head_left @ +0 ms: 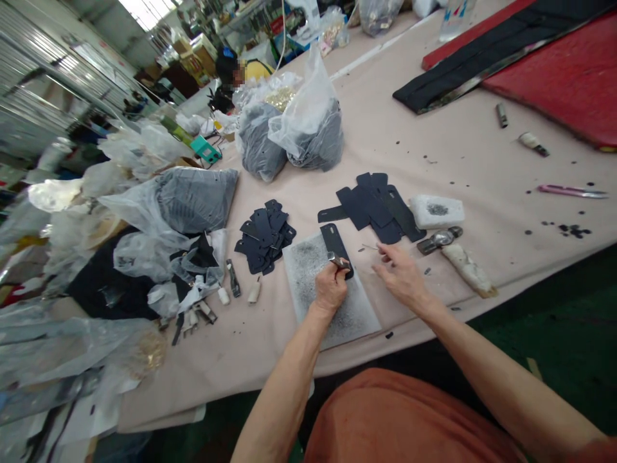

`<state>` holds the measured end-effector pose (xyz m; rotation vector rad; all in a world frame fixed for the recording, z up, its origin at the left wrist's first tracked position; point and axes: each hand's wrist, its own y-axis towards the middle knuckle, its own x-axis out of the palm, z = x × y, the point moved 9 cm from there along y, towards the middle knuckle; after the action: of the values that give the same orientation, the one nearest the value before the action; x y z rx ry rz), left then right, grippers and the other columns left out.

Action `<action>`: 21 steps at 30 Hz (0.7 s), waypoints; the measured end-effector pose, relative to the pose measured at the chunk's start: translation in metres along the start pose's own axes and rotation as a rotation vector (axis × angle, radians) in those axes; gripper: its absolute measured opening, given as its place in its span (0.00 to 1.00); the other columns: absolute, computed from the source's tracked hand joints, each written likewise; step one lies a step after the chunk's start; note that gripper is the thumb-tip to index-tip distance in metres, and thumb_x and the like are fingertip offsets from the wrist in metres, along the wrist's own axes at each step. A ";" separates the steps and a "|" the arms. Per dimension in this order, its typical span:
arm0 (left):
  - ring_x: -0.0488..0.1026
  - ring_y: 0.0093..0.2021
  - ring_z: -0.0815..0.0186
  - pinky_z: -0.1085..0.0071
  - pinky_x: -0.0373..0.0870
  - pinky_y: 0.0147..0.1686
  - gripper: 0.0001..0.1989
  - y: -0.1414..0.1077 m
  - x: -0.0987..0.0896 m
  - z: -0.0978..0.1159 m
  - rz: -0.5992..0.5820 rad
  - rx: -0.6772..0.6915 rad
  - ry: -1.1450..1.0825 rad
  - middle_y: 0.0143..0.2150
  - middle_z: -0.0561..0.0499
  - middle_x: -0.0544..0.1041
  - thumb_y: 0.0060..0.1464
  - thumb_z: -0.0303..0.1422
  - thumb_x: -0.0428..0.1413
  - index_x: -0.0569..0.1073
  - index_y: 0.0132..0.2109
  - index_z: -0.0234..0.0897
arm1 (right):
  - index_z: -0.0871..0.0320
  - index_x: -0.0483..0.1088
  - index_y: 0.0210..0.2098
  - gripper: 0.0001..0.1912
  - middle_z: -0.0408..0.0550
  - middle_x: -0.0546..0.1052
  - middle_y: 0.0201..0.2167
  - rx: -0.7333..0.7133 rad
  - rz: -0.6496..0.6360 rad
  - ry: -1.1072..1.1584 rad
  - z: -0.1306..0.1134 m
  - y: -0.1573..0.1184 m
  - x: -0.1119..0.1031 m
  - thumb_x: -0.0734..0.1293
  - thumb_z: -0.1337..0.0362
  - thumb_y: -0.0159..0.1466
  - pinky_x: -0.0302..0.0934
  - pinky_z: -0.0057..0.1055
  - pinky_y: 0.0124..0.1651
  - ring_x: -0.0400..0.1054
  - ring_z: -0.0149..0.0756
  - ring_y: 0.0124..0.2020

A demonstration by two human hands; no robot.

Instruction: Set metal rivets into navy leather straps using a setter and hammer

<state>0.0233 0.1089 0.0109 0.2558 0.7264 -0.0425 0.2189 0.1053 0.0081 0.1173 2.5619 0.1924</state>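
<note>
My left hand is closed round a metal punch, just over a dark flat piece with a slot near its far end. That piece lies on a white cutting board speckled with black marks. Off the board to the right, my right hand pinches a thin, needle-like metal tool. Near it rests a hammer with a wrapped pale handle. Beyond the board is a loose stack of dark pieces; a heap of smaller dark pieces sits to its left.
A white block with a dark patch stands by the hammer. Several punches lie at left, beside plastic bags. Farther right are a pink-handled tool and a red board. Another person is behind the bags.
</note>
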 end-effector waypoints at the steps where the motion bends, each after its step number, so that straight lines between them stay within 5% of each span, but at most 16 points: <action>1: 0.79 0.43 0.63 0.68 0.74 0.46 0.10 0.000 0.001 -0.001 -0.004 -0.005 0.001 0.41 0.49 0.82 0.57 0.23 0.52 0.75 0.43 0.38 | 0.59 0.68 0.55 0.23 0.54 0.72 0.45 0.002 0.071 -0.082 0.005 -0.001 -0.022 0.65 0.61 0.61 0.65 0.39 0.46 0.68 0.41 0.40; 4: 0.79 0.42 0.62 0.69 0.73 0.45 0.09 0.000 0.005 -0.003 -0.025 -0.017 0.005 0.40 0.49 0.81 0.56 0.23 0.53 0.75 0.41 0.39 | 0.61 0.69 0.53 0.23 0.59 0.72 0.46 0.021 0.206 -0.434 0.025 -0.009 -0.081 0.65 0.58 0.60 0.62 0.44 0.51 0.67 0.49 0.47; 6: 0.78 0.41 0.62 0.69 0.73 0.43 0.08 0.000 0.007 -0.005 -0.026 -0.016 -0.008 0.39 0.48 0.81 0.56 0.23 0.53 0.74 0.40 0.38 | 0.63 0.69 0.52 0.25 0.63 0.72 0.45 0.089 0.169 -0.687 0.047 -0.017 -0.106 0.65 0.54 0.61 0.61 0.47 0.49 0.66 0.55 0.48; 9: 0.78 0.40 0.63 0.70 0.73 0.42 0.08 -0.001 0.007 -0.006 -0.007 -0.005 -0.034 0.38 0.49 0.81 0.56 0.23 0.53 0.74 0.41 0.38 | 0.68 0.68 0.53 0.29 0.68 0.72 0.44 0.173 -0.020 -0.922 0.081 -0.030 -0.118 0.62 0.51 0.62 0.61 0.46 0.47 0.67 0.57 0.46; 12: 0.78 0.39 0.63 0.71 0.72 0.41 0.08 -0.001 0.005 -0.003 0.007 0.008 -0.016 0.37 0.49 0.80 0.56 0.23 0.54 0.74 0.40 0.38 | 0.67 0.68 0.51 0.27 0.66 0.73 0.41 0.255 -0.144 -0.914 0.102 -0.035 -0.119 0.62 0.52 0.62 0.62 0.45 0.45 0.69 0.55 0.44; 15: 0.77 0.39 0.63 0.71 0.71 0.41 0.07 0.000 0.005 0.000 0.003 0.018 0.010 0.36 0.49 0.80 0.55 0.23 0.55 0.75 0.39 0.38 | 0.62 0.70 0.43 0.21 0.58 0.75 0.33 0.533 -0.176 -0.611 0.117 -0.039 -0.118 0.67 0.53 0.56 0.64 0.41 0.35 0.71 0.50 0.35; 17: 0.77 0.39 0.63 0.71 0.71 0.40 0.07 0.001 0.004 0.001 0.006 0.025 0.012 0.36 0.49 0.80 0.55 0.23 0.55 0.75 0.39 0.38 | 0.59 0.68 0.38 0.18 0.50 0.73 0.27 0.747 -0.150 -0.178 0.119 -0.048 -0.107 0.70 0.56 0.52 0.63 0.35 0.26 0.70 0.43 0.27; 21: 0.77 0.40 0.63 0.71 0.71 0.41 0.07 0.000 0.004 0.002 0.018 0.054 0.002 0.38 0.49 0.80 0.56 0.24 0.55 0.75 0.40 0.38 | 0.57 0.64 0.37 0.18 0.43 0.73 0.25 0.923 -0.047 0.612 0.092 -0.062 -0.079 0.72 0.66 0.49 0.63 0.26 0.20 0.67 0.31 0.21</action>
<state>0.0273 0.1087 0.0100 0.3144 0.7254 -0.0450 0.3324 0.0447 -0.0371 0.3855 3.0219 -1.1457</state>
